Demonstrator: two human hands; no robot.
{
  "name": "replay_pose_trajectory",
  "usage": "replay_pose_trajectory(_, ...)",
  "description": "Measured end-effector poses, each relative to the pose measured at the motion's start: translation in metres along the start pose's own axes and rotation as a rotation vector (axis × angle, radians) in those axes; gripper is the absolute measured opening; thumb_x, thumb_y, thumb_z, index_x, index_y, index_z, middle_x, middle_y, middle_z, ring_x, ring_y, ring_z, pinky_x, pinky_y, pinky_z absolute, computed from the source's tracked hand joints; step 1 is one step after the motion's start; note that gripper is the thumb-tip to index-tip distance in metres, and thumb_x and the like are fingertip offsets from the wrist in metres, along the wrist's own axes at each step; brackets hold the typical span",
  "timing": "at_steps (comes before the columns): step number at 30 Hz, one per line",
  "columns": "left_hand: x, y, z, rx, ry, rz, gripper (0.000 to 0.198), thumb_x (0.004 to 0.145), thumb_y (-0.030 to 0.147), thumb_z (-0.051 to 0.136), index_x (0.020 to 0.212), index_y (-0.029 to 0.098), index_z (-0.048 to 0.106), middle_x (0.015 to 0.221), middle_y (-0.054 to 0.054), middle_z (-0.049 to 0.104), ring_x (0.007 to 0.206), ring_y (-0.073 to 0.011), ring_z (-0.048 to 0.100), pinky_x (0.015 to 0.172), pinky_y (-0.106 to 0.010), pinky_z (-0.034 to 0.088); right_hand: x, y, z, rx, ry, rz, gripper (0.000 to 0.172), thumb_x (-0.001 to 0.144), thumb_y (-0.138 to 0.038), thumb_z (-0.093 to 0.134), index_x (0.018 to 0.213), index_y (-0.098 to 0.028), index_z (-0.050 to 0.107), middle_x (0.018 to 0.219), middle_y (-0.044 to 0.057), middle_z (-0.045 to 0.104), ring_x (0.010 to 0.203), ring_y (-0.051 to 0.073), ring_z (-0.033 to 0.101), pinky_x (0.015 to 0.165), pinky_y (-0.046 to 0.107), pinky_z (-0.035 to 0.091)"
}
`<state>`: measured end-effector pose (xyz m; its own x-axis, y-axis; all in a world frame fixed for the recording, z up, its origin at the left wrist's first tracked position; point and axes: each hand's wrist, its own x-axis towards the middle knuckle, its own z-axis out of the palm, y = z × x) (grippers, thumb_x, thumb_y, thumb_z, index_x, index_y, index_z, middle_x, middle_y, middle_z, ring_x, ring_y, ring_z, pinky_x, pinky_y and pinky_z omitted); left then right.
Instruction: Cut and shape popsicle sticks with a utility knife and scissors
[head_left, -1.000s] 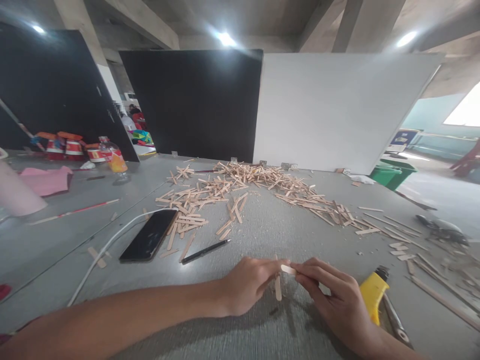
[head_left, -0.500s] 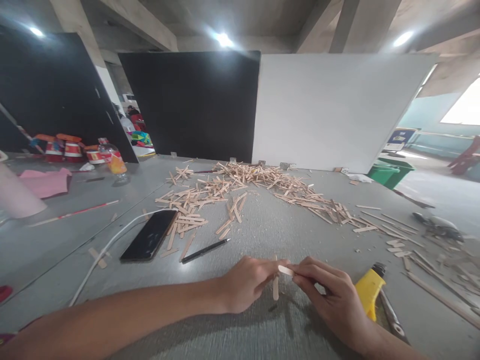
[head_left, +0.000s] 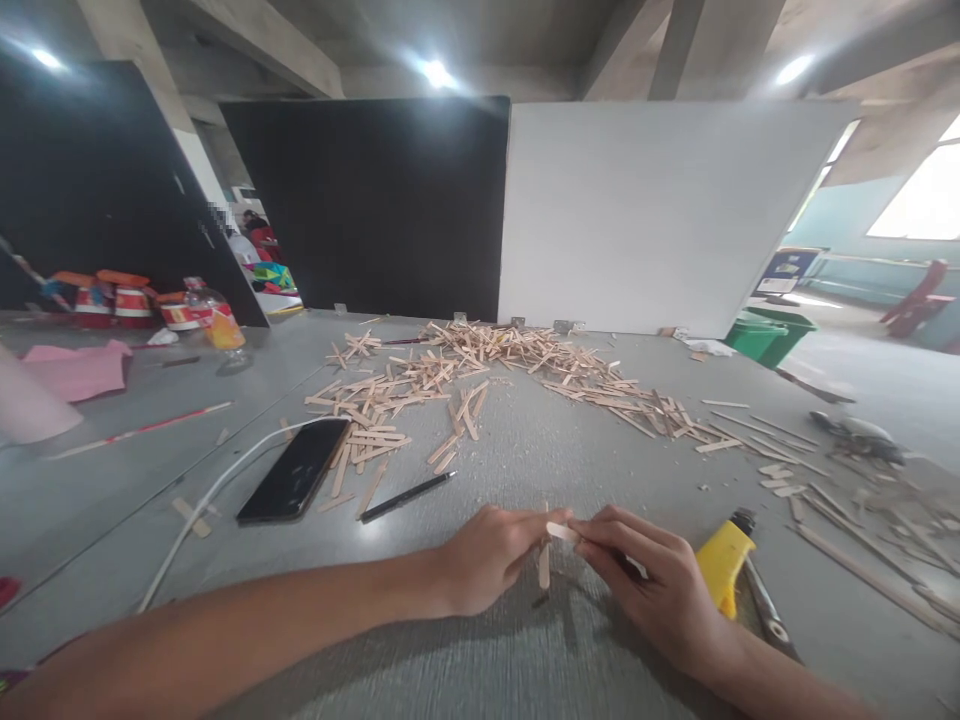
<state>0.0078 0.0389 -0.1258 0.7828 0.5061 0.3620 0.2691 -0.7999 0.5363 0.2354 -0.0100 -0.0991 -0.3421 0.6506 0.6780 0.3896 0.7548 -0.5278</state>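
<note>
My right hand (head_left: 656, 575) is closed, its thumb and fingertips pinching a short pale craft stick (head_left: 562, 532) that points left. My left hand (head_left: 484, 560) reaches in from the left, fingers together and tips meeting the right fingertips. Under those left fingers runs a second craft stick (head_left: 544, 572), roughly at right angles to the first. Its middle is hidden by the fingers, and whether the two sticks touch cannot be made out. A black pen (head_left: 407, 496) lies beyond my left hand. Right of my right hand is a yellow tool with a black tip (head_left: 724, 560), beside a metal rod (head_left: 766, 605).
Loose craft sticks (head_left: 517, 350) are heaped across the table's back. A phone (head_left: 296, 470) with a white cable (head_left: 199, 505) lies left. More wood strips (head_left: 862, 560) are scattered right. A bottle (head_left: 216, 318) stands back left, before black and white panels (head_left: 645, 220).
The view has shifted slightly, so most things sit a little further left. Both hands keep nearly the same pose around the sticks.
</note>
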Motion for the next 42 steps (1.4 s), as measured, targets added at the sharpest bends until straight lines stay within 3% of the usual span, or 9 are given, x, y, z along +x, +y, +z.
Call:
replay_pose_trajectory(9, 0.002, 0.0, -0.002, -0.019, -0.015, 0.039, 0.054, 0.102, 0.008, 0.042, 0.155, 0.02, 0.041, 0.111, -0.009, 0.074, 0.082, -0.0169, 0.071, 0.073, -0.025, 0.054, -0.001, -0.001, 0.0, -0.002, 0.015, -0.012, 0.015, 0.1, -0.011, 0.06, 0.102, -0.018, 0.073, 0.08, 0.006, 0.072, 0.067, 0.015, 0.066, 0.062, 0.024, 0.055)
replay_pose_trajectory(15, 0.007, 0.014, -0.01, -0.1, -0.068, 0.048, 0.044, 0.103, 0.01, 0.046, 0.144, 0.024, 0.057, 0.124, -0.009, 0.074, 0.108, -0.0206, 0.073, 0.092, -0.03, 0.056, 0.003, -0.001, 0.004, 0.099, -0.066, 0.033, 0.017, 0.101, -0.018, 0.059, 0.1, -0.02, 0.076, 0.086, 0.007, 0.076, 0.075, 0.017, 0.072, 0.069, 0.026, 0.058)
replay_pose_trajectory(19, 0.011, 0.019, -0.011, -0.169, -0.024, 0.005, 0.041, 0.11, 0.018, 0.039, 0.147, 0.024, 0.054, 0.135, -0.009, 0.07, 0.125, -0.0189, 0.067, 0.109, -0.033, 0.049, 0.006, 0.001, 0.009, 0.042, 0.023, 0.064, 0.016, 0.099, -0.015, 0.062, 0.102, -0.02, 0.076, 0.081, 0.003, 0.074, 0.07, 0.015, 0.07, 0.066, 0.023, 0.055)
replay_pose_trajectory(24, 0.011, 0.013, -0.008, -0.191, 0.071, -0.131, 0.044, 0.108, 0.018, 0.044, 0.152, 0.016, 0.047, 0.115, -0.011, 0.077, 0.102, -0.0196, 0.076, 0.091, -0.031, 0.057, 0.006, 0.005, 0.009, 0.075, -0.009, 0.098, 0.024, 0.1, -0.013, 0.057, 0.11, -0.021, 0.077, 0.087, 0.004, 0.073, 0.074, 0.014, 0.068, 0.068, 0.022, 0.053)
replay_pose_trajectory(28, 0.01, 0.012, -0.008, -0.211, 0.082, -0.172, 0.049, 0.109, 0.024, 0.045, 0.157, 0.018, 0.04, 0.1, -0.006, 0.079, 0.087, -0.0174, 0.075, 0.082, -0.028, 0.055, 0.004, 0.008, 0.007, 0.109, -0.059, 0.14, 0.032, 0.102, -0.014, 0.051, 0.122, -0.02, 0.076, 0.086, 0.006, 0.071, 0.067, 0.014, 0.062, 0.062, 0.024, 0.051)
replay_pose_trajectory(31, 0.007, 0.013, -0.005, -0.188, 0.074, -0.177, 0.061, 0.109, 0.024, 0.044, 0.165, 0.02, 0.022, 0.088, -0.002, 0.077, 0.07, -0.0149, 0.069, 0.074, -0.026, 0.053, 0.002, 0.01, 0.007, 0.126, -0.075, 0.192, 0.031, 0.102, -0.017, 0.053, 0.119, -0.017, 0.079, 0.074, 0.004, 0.067, 0.057, 0.014, 0.053, 0.053, 0.024, 0.044)
replay_pose_trajectory(36, 0.002, 0.009, 0.004, -0.095, 0.086, -0.128, 0.079, 0.109, 0.023, 0.042, 0.165, 0.016, -0.013, 0.077, 0.001, 0.072, 0.052, -0.0125, 0.055, 0.059, -0.022, 0.044, 0.001, 0.009, 0.008, 0.166, -0.125, 0.228, 0.03, 0.102, -0.02, 0.054, 0.115, -0.017, 0.081, 0.077, 0.006, 0.071, 0.062, 0.015, 0.059, 0.056, 0.026, 0.046)
replay_pose_trajectory(39, 0.001, 0.008, 0.007, -0.081, 0.085, -0.099, 0.079, 0.109, 0.022, 0.04, 0.164, 0.017, -0.016, 0.087, -0.003, 0.077, 0.058, -0.0134, 0.062, 0.062, -0.023, 0.047, 0.003, 0.007, 0.007, 0.193, -0.162, 0.248, 0.03, 0.103, -0.022, 0.053, 0.114, -0.017, 0.08, 0.085, 0.008, 0.073, 0.072, 0.017, 0.065, 0.066, 0.028, 0.051)
replay_pose_trajectory(42, 0.003, 0.011, 0.004, -0.053, 0.085, -0.1, 0.072, 0.109, 0.024, 0.042, 0.165, 0.019, -0.002, 0.09, -0.004, 0.078, 0.064, -0.0148, 0.067, 0.069, -0.026, 0.05, 0.006, 0.006, 0.005, 0.214, -0.155, 0.265, 0.03, 0.105, -0.025, 0.051, 0.11, -0.019, 0.08, 0.088, 0.008, 0.071, 0.076, 0.018, 0.065, 0.07, 0.029, 0.05)
